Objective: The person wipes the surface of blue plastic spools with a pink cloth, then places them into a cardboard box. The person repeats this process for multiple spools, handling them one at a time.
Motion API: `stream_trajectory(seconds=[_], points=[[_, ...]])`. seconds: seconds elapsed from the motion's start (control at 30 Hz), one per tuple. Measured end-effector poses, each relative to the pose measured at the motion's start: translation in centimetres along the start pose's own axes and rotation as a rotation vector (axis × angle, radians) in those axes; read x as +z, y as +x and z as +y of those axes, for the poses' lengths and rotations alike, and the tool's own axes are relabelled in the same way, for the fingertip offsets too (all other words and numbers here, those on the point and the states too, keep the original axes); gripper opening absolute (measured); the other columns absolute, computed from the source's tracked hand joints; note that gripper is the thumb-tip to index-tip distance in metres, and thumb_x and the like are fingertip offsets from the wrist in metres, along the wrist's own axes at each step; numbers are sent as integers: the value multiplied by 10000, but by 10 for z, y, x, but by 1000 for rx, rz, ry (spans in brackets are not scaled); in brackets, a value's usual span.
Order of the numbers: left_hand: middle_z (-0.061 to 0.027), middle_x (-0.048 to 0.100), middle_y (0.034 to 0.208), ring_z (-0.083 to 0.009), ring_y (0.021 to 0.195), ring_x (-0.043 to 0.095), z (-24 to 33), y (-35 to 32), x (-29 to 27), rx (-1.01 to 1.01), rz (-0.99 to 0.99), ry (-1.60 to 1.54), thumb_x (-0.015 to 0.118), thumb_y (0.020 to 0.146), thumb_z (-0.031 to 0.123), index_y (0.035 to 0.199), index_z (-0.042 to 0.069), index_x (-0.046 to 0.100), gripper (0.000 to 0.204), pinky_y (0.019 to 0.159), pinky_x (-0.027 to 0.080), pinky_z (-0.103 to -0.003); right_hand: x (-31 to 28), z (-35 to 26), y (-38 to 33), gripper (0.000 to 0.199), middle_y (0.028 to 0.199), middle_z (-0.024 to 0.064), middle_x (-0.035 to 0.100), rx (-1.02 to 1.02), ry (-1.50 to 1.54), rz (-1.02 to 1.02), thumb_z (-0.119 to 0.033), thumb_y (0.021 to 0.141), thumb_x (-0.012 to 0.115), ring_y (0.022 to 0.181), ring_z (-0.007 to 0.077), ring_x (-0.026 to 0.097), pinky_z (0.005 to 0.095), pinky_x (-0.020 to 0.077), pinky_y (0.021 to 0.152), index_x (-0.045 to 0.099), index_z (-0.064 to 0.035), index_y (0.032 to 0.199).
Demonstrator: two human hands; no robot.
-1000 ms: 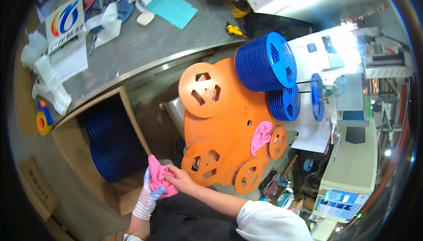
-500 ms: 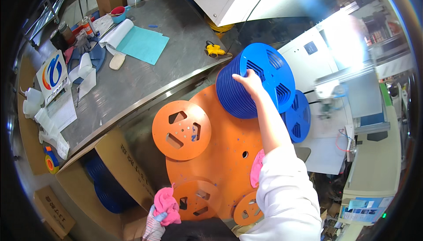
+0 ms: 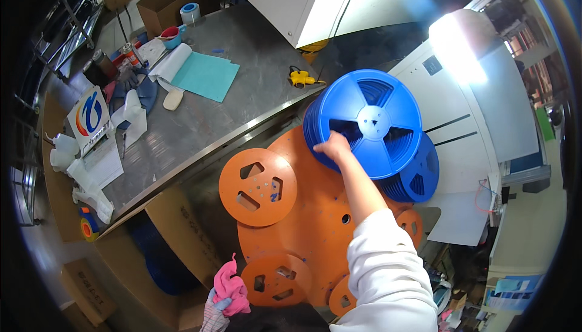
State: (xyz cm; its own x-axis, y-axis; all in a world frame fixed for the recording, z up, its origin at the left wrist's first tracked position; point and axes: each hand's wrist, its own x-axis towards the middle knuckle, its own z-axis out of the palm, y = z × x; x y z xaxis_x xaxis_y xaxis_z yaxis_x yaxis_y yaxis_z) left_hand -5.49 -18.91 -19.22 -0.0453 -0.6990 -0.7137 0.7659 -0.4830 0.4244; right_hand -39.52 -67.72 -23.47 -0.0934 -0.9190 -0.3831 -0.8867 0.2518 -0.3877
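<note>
Two grips: steady the round blue plastic reel (image 3: pixel 365 115) in clasped right hand (image 3: pixel 336 147) (crumpled pink cloth (image 3: pixel 231 288) bunched in left hand (image 3: pixel 214 311)).

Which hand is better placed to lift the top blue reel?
Probably the right hand: it's at the rim of the top blue reel, while the left hand, farther off, holds a pink cloth.

Your right sleeve (image 3: pixel 391 271) is white, loose and deeply creased, ending partway along a bare forearm (image 3: pixel 362 197); your right hand (image 3: pixel 336 146) is bare too. Your left hand (image 3: pixel 216 310) wears a pale, thin-striped glove (image 3: pixel 212 318) with blue-grey fingertips (image 3: pixel 224 303). Black cloth (image 3: pixel 279 320) covers your front.
</note>
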Motion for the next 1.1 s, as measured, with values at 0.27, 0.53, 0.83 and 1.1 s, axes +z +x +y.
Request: stream_trajectory(seconds=[0.27, 0.53, 0.83, 1.1], points=[[-95, 577, 1258, -244, 1134, 591, 22, -23, 6, 53, -80, 43, 792, 738, 183, 1353, 26, 459, 717, 962, 513, -381, -53, -17, -230, 454, 994, 209, 696, -269, 119, -113, -239, 728, 740, 916, 362, 675, 420, 522, 821, 629, -26, 1114], [-73, 562, 1292, -224, 1187, 562, 58, -84, -52, 335, -47, 87, 761, 756, 136, 1373, 57, 461, 691, 1029, 461, -363, -49, -42, -470, 391, 632, 1, 420, -190, 1801, -475, -273, 785, 648, 478, 126, 388, 297, 353, 466, 522, -9, 1044], [-66, 570, 1265, -175, 1179, 543, 111, -170, -109, 675, 50, 330, 699, 803, 36, 1382, 43, 469, 623, 1038, 423, -309, 34, -77, -618, 468, 590, -48, 353, -300, 2104, -619, -412, 846, 737, 462, 73, 342, 245, 300, 424, 479, -46, 981], [-194, 568, 1297, -364, 1189, 551, 113, -171, -81, 1098, 135, 1181, 672, 730, 27, 1328, 43, 532, 614, 1030, 439, -414, 34, -81, -651, 379, 584, -40, 420, -450, 2093, -685, -368, 907, 694, 444, 64, 381, 238, 323, 420, 452, -79, 954]])
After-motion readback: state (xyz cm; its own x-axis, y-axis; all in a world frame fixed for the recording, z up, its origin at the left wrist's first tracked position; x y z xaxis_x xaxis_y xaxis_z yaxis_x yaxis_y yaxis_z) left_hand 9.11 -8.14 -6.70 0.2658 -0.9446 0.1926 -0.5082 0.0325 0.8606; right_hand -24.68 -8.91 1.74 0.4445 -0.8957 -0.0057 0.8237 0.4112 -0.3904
